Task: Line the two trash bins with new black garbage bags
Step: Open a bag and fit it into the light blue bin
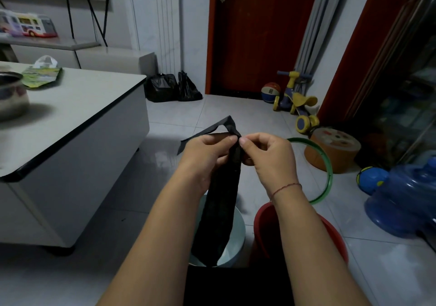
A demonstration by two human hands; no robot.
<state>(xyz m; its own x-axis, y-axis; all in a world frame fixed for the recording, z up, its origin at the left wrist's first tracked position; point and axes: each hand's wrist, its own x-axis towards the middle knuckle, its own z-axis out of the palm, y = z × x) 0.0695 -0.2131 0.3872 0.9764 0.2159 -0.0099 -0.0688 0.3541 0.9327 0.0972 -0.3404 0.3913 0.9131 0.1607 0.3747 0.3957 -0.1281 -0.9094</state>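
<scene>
Left hand (pixel 207 150): grasps the bag (pixel 224 199) near its top, with fingers curled on the folded plastic.
Right hand (pixel 266 155): pinches the same top edge between thumb and forefinger, right against the left hand's fingertips.
Why this hold: I judge that the two hands work the layers apart to find the mouth. A thin bag opens only from its edge, so both grips sit at the top.
Bag: one, black, folded into a narrow strip. It hangs straight down from the hands, and a loose flap stands up and out beyond the left hand.
Bag's lower end: inside or just above the pale bin (pixel 237 235); I cannot tell if it touches.
Bins: two. The pale bin is directly under the hands and the red bin (pixel 262 230) is just beside it, below the right hand. They stand close together, probably so that each can be lined from one spot.
Liners: none seen in either bin, though the arms hide much of them.
Full bags (pixel 162 87): two, black, far beyond the hands; probably the old ones put aside.
Worktop (pixel 77 107): left of the left hand, not used in this step.
Progress: early; the first bag is not yet opened.
</scene>
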